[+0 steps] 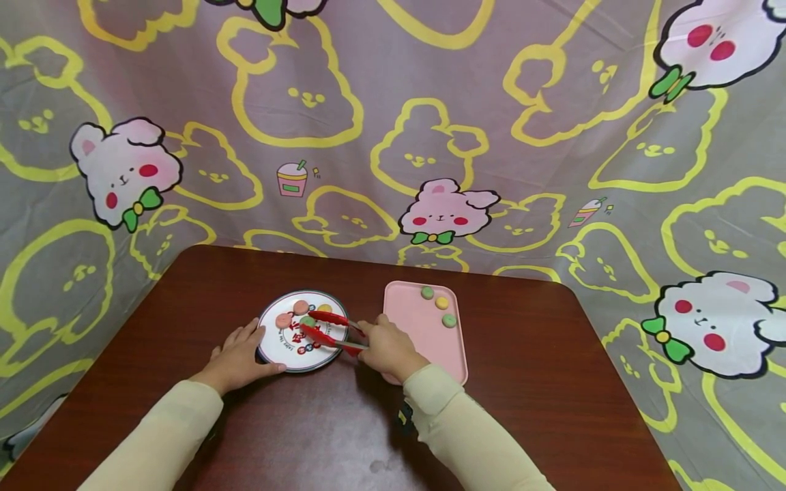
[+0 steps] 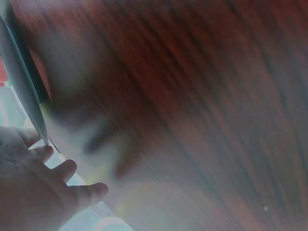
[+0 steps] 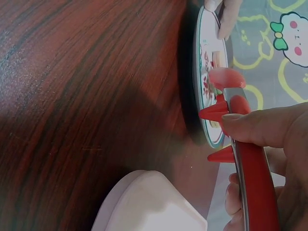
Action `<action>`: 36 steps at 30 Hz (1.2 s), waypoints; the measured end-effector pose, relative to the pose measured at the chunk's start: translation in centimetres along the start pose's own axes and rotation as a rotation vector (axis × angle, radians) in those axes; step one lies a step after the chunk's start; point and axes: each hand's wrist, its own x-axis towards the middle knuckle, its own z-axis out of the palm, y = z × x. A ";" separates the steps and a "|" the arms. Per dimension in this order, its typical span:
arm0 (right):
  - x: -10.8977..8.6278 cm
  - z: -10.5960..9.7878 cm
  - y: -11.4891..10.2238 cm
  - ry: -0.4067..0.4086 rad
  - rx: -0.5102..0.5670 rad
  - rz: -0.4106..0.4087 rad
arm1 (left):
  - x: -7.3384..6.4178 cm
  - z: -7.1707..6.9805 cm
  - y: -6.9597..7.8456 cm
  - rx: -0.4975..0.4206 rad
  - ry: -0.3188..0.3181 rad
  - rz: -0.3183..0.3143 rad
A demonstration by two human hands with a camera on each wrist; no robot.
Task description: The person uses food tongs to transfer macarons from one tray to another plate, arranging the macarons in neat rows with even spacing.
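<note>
Gripping red tongs (image 1: 330,318), the right hand (image 1: 389,349) extends them over the plate's (image 1: 276,348) right edge. The left hand (image 1: 236,358), fingers spread, touches the left edge.

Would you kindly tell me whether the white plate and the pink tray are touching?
Apart: the head view shows a strip of bare brown table between the white plate and the pink tray.
</note>
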 end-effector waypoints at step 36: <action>0.1 -0.1 -0.3 -0.002 -0.023 0.001 | -0.2 0.0 0.2 -0.010 0.013 -0.002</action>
